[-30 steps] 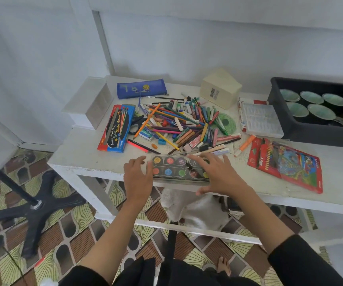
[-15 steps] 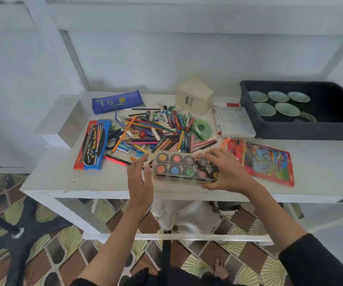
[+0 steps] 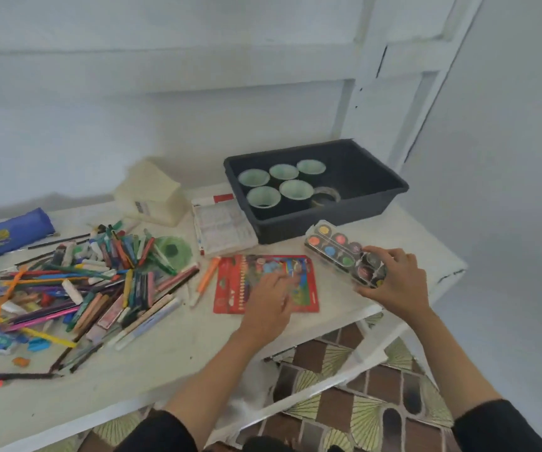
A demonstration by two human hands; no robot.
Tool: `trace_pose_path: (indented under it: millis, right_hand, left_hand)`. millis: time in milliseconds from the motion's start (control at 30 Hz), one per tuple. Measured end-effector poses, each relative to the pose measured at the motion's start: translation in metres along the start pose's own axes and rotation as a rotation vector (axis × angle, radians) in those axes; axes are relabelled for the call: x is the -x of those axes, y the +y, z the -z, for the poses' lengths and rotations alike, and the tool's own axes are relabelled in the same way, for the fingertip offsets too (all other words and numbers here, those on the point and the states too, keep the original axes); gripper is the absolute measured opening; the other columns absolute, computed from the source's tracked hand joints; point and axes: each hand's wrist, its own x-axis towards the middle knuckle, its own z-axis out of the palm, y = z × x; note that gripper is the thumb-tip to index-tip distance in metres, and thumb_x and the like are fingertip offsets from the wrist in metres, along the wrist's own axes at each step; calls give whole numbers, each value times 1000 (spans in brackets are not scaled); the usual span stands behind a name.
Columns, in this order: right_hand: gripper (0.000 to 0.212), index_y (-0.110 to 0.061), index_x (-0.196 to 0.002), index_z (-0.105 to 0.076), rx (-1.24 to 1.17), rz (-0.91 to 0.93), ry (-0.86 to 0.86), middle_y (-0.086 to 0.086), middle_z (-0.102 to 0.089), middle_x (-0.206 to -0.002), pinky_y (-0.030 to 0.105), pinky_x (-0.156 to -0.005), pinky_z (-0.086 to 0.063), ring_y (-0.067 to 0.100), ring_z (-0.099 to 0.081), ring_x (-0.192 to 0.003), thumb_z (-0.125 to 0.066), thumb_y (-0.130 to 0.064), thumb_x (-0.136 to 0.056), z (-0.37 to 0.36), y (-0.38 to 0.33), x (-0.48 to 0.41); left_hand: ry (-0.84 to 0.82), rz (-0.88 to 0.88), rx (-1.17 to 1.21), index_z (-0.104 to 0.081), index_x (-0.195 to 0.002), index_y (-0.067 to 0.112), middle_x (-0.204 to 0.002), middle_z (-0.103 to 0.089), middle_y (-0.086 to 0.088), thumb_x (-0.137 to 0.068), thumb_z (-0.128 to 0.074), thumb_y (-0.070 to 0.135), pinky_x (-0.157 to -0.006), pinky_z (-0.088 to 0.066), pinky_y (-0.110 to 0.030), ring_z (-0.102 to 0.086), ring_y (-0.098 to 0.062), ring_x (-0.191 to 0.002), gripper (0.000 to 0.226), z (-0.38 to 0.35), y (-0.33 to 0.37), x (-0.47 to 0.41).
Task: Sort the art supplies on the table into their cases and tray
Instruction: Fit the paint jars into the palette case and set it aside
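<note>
Right hand (image 3: 393, 282) curled round near end of paint palette (image 3: 333, 249), just before black tray (image 3: 361, 208), long axis pointing away-left at tray wall. Left hand (image 3: 269, 303) loose, empty, over red pencil case (image 3: 230, 288), farther off

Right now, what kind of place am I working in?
Likely a home craft corner rather than a studio: a white painted table against a plain wall, a loose heap of crayons and pencils on it, and patterned floor tiles below.

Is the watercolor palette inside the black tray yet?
No, the right hand grips the watercolor palette outside the black tray, in front of its near wall.
</note>
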Motion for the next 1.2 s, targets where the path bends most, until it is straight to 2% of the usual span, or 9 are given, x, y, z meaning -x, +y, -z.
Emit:
trace_pose_path:
  millis: [133, 200, 300, 467, 767, 900, 1000, 1100, 1200]
  right_hand:
    - [72, -38, -127, -49, 23, -199, 2, 5, -51, -117, 41, -85, -38, 29, -42, -110, -78, -47, -61, 0, 51, -18]
    - [71, -38, -127, -47, 52, -296, -8, 6, -50, -118, 40, -86, -37, 29, -41, -111, -76, -48, -62, 1, 70, -28]
    - [70, -34, -128, -46, 93, -396, -21, 7, -49, -120, 40, -89, -36, 30, -41, -113, -74, -48, -65, 1, 92, -44]
    - [68, -32, -128, -46, 123, -444, -45, 8, -47, -117, 41, -88, -36, 30, -40, -110, -72, -49, -68, -4, 117, -76]
    - [71, -29, -131, -44, 108, -446, 1, 9, -44, -124, 43, -90, -34, 31, -38, -113, -72, -49, -69, -18, 126, -91]
    - [66, -26, -129, -50, 229, -293, 43, 11, -46, -130, 55, -97, -30, 32, -41, -119, -72, -50, -71, -22, 126, -90]
    - [41, -18, -104, -67, 233, -54, 241, 13, -59, -118, 62, -95, -31, 34, -54, -111, -80, -34, -68, -32, 117, -85]
    - [16, -16, -85, -71, 87, 140, 350, 9, -64, -108, 56, -93, -38, 30, -60, -104, -78, -16, -71, -45, 91, -74]
    - [11, -16, -81, -71, -76, 290, 253, 8, -65, -106, 48, -92, -43, 28, -61, -103, -76, -10, -73, -64, 60, -66]
  left_hand:
    - [-233, -32, -143, -41, -141, 20, -152, -29, -1, -97, -42, 20, -118, -15, -40, -17, -19, -144, 44, -48, 32, -49]
    - [-309, -46, -232, -30, -146, 23, -158, -15, 1, -100, -37, 24, -119, -4, -41, -3, -17, -147, 47, -66, 44, -69]
    - [-387, -37, -330, -18, -151, 21, -161, -2, 0, -102, -31, 29, -118, 3, -41, 7, -17, -147, 52, -84, 54, -91]
    - [-495, -12, -421, -4, -153, 16, -161, 7, -4, -103, -25, 34, -119, 4, -41, 12, -19, -147, 57, -105, 54, -118]
    - [-499, -2, -425, -3, -153, 22, -161, 5, 1, -103, -23, 38, -117, 8, -39, 7, -14, -147, 56, -109, 49, -131]
    - [-521, 6, -394, -7, -153, 22, -161, 2, 2, -103, -27, 34, -115, 12, -39, 6, -12, -147, 55, -102, 51, -135]
    - [-455, 35, -333, -16, -151, 25, -160, -6, 3, -102, -34, 31, -115, 12, -39, 5, -12, -147, 53, -88, 52, -134]
    - [-331, 84, -292, -27, -148, 27, -159, -12, 4, -100, -40, 26, -115, 12, -39, 3, -12, -147, 50, -68, 49, -124]
    - [-191, 166, -283, -40, -142, 27, -156, -22, 5, -98, -45, 23, -117, 8, -42, -3, -12, -147, 45, -43, 38, -108]
